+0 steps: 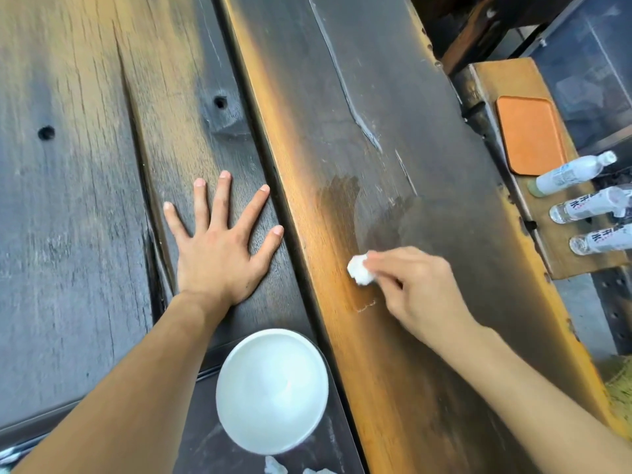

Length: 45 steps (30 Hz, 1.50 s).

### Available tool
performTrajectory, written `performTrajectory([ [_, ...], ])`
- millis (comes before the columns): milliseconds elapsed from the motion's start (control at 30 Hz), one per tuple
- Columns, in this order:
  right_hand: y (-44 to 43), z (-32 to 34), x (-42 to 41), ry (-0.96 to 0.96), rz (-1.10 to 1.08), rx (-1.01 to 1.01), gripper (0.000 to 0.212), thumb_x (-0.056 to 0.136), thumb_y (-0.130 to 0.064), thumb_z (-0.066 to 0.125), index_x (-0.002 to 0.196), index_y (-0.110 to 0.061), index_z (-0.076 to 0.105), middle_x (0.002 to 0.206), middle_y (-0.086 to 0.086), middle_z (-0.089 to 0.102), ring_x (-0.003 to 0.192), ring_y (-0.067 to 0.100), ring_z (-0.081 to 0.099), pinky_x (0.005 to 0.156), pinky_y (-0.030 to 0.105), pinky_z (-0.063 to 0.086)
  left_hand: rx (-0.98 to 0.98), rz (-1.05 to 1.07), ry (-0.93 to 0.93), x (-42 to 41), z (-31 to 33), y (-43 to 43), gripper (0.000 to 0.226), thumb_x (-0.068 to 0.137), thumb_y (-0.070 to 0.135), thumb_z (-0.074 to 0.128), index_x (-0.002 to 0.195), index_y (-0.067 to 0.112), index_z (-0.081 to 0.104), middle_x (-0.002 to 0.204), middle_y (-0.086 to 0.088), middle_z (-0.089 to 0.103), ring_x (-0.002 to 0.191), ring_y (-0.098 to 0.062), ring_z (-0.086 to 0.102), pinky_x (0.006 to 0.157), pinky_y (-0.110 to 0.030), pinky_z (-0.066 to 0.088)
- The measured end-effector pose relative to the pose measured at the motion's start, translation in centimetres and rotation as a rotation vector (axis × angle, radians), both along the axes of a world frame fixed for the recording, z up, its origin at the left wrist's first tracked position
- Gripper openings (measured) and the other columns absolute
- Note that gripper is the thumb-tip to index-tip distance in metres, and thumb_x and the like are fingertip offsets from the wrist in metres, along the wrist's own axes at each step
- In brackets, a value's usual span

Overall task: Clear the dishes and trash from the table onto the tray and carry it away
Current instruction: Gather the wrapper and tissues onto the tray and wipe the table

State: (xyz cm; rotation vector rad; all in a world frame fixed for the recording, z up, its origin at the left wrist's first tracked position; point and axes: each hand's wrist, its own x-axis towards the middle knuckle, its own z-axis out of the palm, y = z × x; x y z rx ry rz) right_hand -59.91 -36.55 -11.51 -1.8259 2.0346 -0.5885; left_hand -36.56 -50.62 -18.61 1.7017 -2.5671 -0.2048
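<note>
My left hand (219, 241) lies flat on the dark wooden table (85, 200), fingers spread, holding nothing. My right hand (420, 289) pinches a crumpled white tissue (359, 269) against the table's orange-edged plank, just below a damp smear (362, 206). A white bowl (272, 391) sits on a dark tray (338, 436) at the near edge, under my left forearm's right side. Bits of white paper (273, 466) lie on the tray at the bottom of the frame.
To the right, a lower wooden bench (561, 248) carries an orange tray (530, 135) and three clear plastic bottles (574, 172) lying on their sides. Past the bench are dark metal frames and floor.
</note>
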Motion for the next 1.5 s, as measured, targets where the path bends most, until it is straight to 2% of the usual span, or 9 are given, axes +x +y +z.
performTrajectory([
  [133,6.9,0.6,1.9,-0.203,0.214,0.136,0.025,0.078,0.004,0.078,0.095,-0.014,0.080,0.103,-0.006,0.076,0.096,0.010,0.070,0.084,0.029,0.056,-0.005,0.005,0.002,0.0,-0.2,0.0,0.065,0.093,0.076,0.018,0.153,0.052,0.013,0.167,-0.004,0.007,0.153,-0.034,0.000,0.112,-0.073,0.002],
  [267,3.9,1.7,-2.7,-0.228,-0.223,-0.022,0.031,0.079,-0.008,0.078,0.091,-0.037,0.077,0.098,-0.021,0.075,0.095,-0.003,0.068,0.087,0.013,0.048,0.004,0.006,0.003,0.0,-0.3,-0.1,0.065,0.092,0.077,0.016,0.153,0.052,0.012,0.167,-0.004,0.006,0.153,-0.034,-0.001,0.112,-0.072,0.000],
  [400,-2.1,0.3,-5.7,0.016,-0.491,-0.004,0.015,0.082,-0.014,0.071,0.093,-0.019,0.080,0.097,0.002,0.078,0.094,0.022,0.070,0.083,0.023,0.044,0.007,0.007,-0.003,0.1,-0.4,-0.2,0.065,0.092,0.078,0.013,0.152,0.053,0.010,0.168,-0.003,0.005,0.153,-0.034,-0.001,0.112,-0.072,-0.001],
  [567,2.2,-1.3,0.6,0.019,0.012,-0.034,0.020,0.076,0.005,0.075,0.091,-0.007,0.079,0.096,0.010,0.077,0.085,0.031,0.071,0.080,0.041,0.056,0.052,0.011,-0.027,0.1,-0.2,-0.1,0.064,0.091,0.078,0.012,0.151,0.056,0.008,0.168,0.000,0.003,0.153,-0.033,-0.004,0.112,-0.071,-0.007],
  [767,9.4,0.4,0.8,-0.039,0.306,0.158,0.020,0.080,-0.002,0.076,0.098,-0.009,0.079,0.102,0.001,0.077,0.094,0.014,0.071,0.090,0.030,0.056,0.341,-0.071,-0.103,1.2,3.5,-1.8,0.061,0.095,0.063,0.034,0.152,0.052,0.014,0.168,0.004,-0.003,0.153,-0.030,-0.004,0.116,-0.066,0.003],
  [900,11.1,2.7,1.4,-0.097,0.156,0.113,0.022,0.083,-0.005,0.075,0.103,-0.012,0.078,0.103,-0.003,0.075,0.094,0.009,0.069,0.088,0.030,0.055,0.502,-0.107,-0.210,3.3,7.8,-0.3,0.055,0.098,0.048,0.046,0.150,0.032,0.040,0.161,-0.005,0.033,0.140,-0.034,0.039,0.114,-0.041,0.034],
  [1000,11.6,4.1,3.3,-0.166,0.055,0.110,0.020,0.084,-0.006,0.074,0.102,-0.013,0.079,0.102,-0.003,0.075,0.090,0.010,0.068,0.086,0.031,0.055,0.497,-0.081,-0.209,5.7,10.5,3.8,0.047,0.098,0.044,0.045,0.143,0.029,0.050,0.137,-0.007,0.062,0.123,-0.034,0.055,0.100,-0.040,0.045],
  [1267,13.0,5.7,10.4,-0.210,-0.067,0.170,0.019,0.086,-0.006,0.069,0.102,-0.012,0.078,0.091,0.002,0.074,0.075,0.013,0.060,0.073,0.021,0.047,0.454,-0.003,-0.029,12.5,11.5,15.9,0.057,0.097,0.035,0.051,0.151,0.027,0.038,0.162,0.001,0.029,0.146,-0.024,0.032,0.109,-0.043,0.039],
  [1500,13.4,4.6,14.3,-0.166,-0.028,0.310,0.023,0.087,-0.008,0.058,0.103,-0.011,0.074,0.103,0.008,0.068,0.094,0.026,0.061,0.079,0.030,0.046,0.620,0.100,-0.060,14.9,9.6,26.0,0.081,0.091,0.048,0.059,0.157,0.037,0.015,0.168,0.000,0.005,0.151,-0.036,0.010,0.117,-0.049,0.028],
])
